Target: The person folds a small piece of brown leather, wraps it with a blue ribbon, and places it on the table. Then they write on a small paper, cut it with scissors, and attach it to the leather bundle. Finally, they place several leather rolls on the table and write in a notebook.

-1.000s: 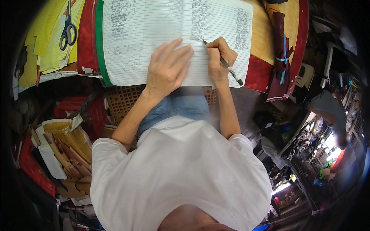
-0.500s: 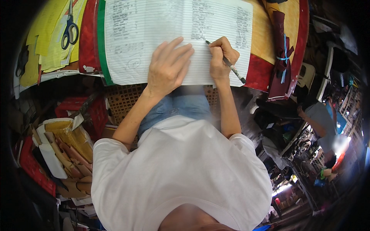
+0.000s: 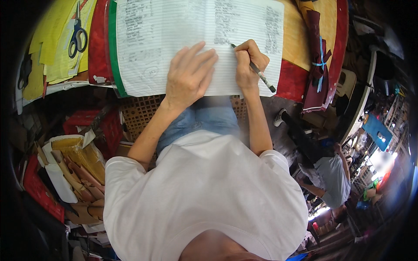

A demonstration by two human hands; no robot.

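Observation:
A lined notebook [image 3: 143, 82] with a green edge lies spread on the table, its two pages carrying columns of handwriting. Flat on the paper near the middle rests my left hand [image 3: 190, 74], fingers stretched out and slightly apart. My right hand [image 3: 250, 67] grips a dark pen [image 3: 264, 81] with a pale marked barrel. The pen's tip meets the right page just under the end of a written column, and its rear end slants toward the lower right.
Blue-handled scissors [image 3: 78, 41] lie on yellow papers [image 3: 54, 54] at the left. Right of the notebook is a maroon roll [image 3: 317, 78] tied with light-blue string. Folded brown material [image 3: 80, 169] and red crates [image 3: 93, 130] stand low left. Another person [image 3: 328, 174] in grey is at the right.
The person at the right has moved, with a shoe and dark trouser leg now plainer. The notebook appears shifted very slightly left in view. Both my hands keep nearly the same pose.

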